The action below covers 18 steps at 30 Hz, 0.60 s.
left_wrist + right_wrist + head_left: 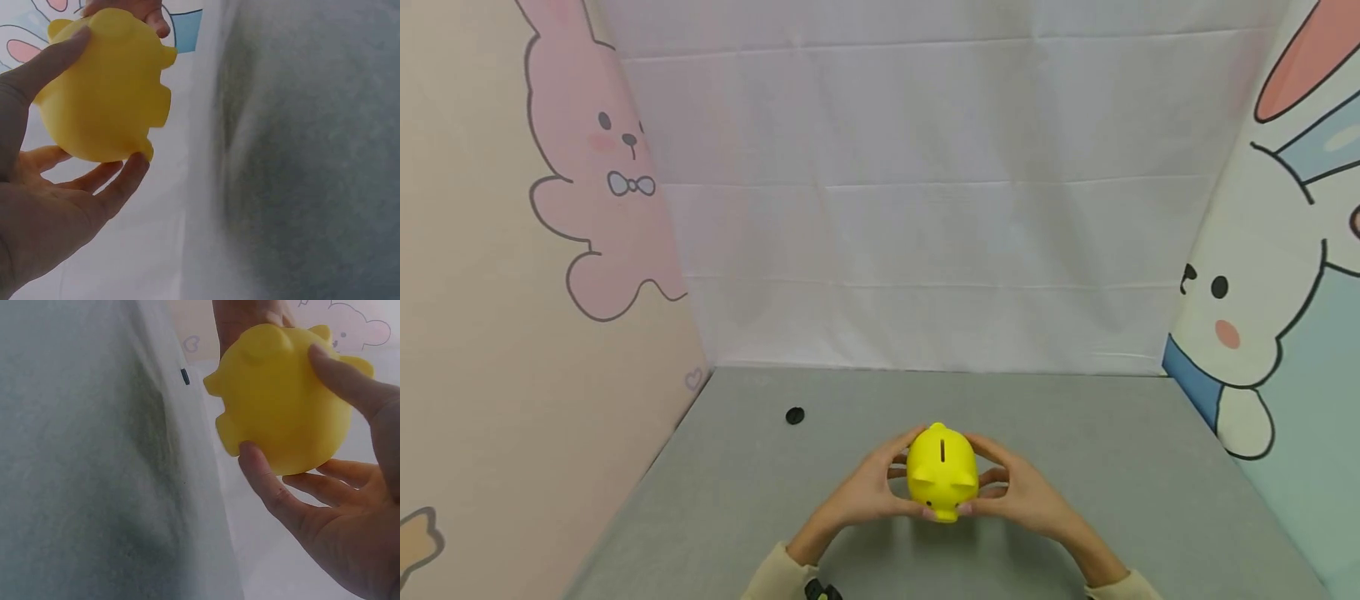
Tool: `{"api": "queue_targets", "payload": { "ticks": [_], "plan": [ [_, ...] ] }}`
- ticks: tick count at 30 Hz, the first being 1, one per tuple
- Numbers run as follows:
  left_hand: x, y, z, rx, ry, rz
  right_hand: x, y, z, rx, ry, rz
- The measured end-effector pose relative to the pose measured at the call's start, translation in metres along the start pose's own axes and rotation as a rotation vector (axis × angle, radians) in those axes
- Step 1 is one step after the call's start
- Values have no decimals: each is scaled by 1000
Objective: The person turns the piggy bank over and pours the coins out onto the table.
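A yellow piggy bank (942, 475) is held between both hands above the grey table, its coin slot facing up and its snout toward the person. My left hand (880, 483) grips its left side, thumb by the snout and fingers round the rear. On the other side my right hand (1018, 492) grips it the same way. Both wrist views show the piggy bank (106, 87) off the tabletop, with its short legs hanging free. A round black plug-like disc (795, 415) lies on the table, apart from the hands.
The grey cloth-covered table (737, 500) meets a white creased curtain (925, 208) at the back. Side walls with a pink bunny drawing (595, 142) and a white rabbit drawing (1247, 317) close off left and right. A dark object (822, 590) sits by the left sleeve.
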State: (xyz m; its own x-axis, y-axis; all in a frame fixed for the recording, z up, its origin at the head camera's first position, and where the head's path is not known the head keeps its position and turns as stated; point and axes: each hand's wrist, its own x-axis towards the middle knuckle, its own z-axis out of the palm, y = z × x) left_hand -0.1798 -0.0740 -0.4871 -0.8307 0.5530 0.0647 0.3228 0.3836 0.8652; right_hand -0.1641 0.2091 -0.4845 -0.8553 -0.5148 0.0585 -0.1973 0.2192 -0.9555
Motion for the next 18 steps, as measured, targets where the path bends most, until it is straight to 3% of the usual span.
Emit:
{"api": "queue_targets", "payload": {
  "ticks": [3, 10, 18],
  "plan": [
    [1, -6, 5, -23, 0, -19, 2, 6, 0, 5, -7, 15],
    [2, -14, 10, -185, 32, -67, 4, 16, 2, 15, 6, 23],
    [5, -12, 5, -218, 64, -49, 6, 11, 2, 33, 44, 12]
  ]
}}
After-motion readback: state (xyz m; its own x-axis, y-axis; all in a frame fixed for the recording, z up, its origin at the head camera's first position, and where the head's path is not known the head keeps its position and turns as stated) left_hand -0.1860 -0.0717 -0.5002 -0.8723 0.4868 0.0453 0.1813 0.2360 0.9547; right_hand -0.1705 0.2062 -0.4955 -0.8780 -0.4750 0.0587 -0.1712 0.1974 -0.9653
